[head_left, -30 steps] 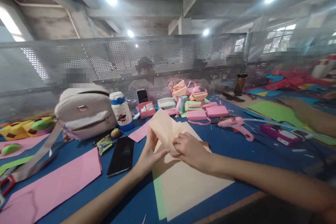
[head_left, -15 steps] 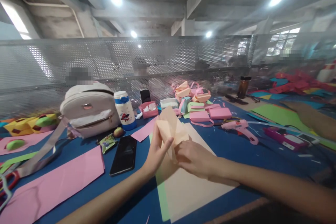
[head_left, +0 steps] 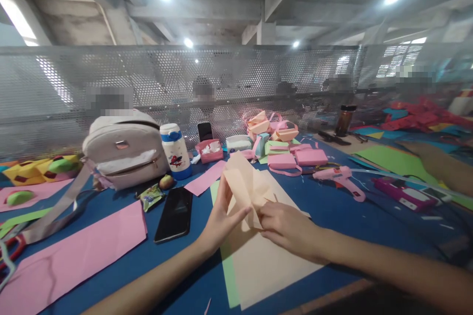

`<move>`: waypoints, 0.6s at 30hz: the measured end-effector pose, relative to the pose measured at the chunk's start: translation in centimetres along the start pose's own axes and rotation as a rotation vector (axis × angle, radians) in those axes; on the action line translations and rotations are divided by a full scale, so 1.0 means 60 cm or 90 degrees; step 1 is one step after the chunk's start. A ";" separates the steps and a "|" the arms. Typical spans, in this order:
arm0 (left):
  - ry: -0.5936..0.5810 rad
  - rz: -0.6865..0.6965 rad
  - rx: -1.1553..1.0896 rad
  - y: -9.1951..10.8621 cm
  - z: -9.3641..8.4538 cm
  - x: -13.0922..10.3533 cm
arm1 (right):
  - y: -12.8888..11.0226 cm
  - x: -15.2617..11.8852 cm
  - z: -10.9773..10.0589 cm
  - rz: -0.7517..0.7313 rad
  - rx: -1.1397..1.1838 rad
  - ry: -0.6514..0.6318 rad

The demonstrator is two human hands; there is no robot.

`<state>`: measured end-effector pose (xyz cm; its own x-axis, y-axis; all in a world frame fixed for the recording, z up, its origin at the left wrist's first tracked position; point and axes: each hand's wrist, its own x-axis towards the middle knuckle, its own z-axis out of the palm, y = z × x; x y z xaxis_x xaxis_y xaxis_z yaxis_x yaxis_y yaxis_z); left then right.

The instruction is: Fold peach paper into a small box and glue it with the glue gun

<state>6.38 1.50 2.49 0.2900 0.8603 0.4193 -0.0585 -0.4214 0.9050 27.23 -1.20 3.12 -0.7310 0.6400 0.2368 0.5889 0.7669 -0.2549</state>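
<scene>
A pale peach sheet of paper, partly folded into a pocket-like shape (head_left: pixel 242 184), is held up between my two hands. My left hand (head_left: pixel 221 216) grips its left side, thumb in front and fingers behind. At its lower right side, my right hand (head_left: pixel 286 224) has its fingers curled on the paper; some fingertips are hidden by the folds. Beneath both hands lies a flat peach sheet (head_left: pixel 273 270), with a green sheet (head_left: pixel 229 275) showing along its left edge.
Left are a black phone (head_left: pixel 173 214), pink paper (head_left: pixel 92 251), a backpack (head_left: pixel 123 150) and a bottle (head_left: pixel 175 152). Small pink paper bags (head_left: pixel 283 161) stand behind. A pink glue gun (head_left: pixel 342 178) and a purple device (head_left: pixel 402 194) lie right. A perforated screen (head_left: pixel 229 74) closes the back.
My right hand has moved slightly right and down along the paper. The folded peach paper has spread wider between my hands, its inner folds showing more.
</scene>
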 end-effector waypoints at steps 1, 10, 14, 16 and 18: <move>-0.003 -0.011 0.007 0.000 0.000 -0.001 | 0.002 0.002 0.002 0.006 0.005 0.004; -0.012 0.021 0.126 -0.023 -0.015 -0.011 | 0.001 0.054 -0.033 0.132 0.316 0.150; 0.038 0.072 0.188 -0.021 -0.016 -0.016 | -0.012 0.069 -0.035 0.159 0.479 0.165; 0.052 0.122 0.225 -0.012 -0.018 -0.017 | -0.017 0.071 -0.031 0.165 0.503 0.158; 0.033 0.177 0.280 -0.002 -0.022 -0.019 | -0.019 0.071 -0.026 0.169 0.513 0.160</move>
<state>4.81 0.96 2.02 0.2729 0.7069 0.6526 0.2834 -0.7073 0.6476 23.99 0.70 5.89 -0.4521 0.8559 0.2510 0.2374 0.3867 -0.8911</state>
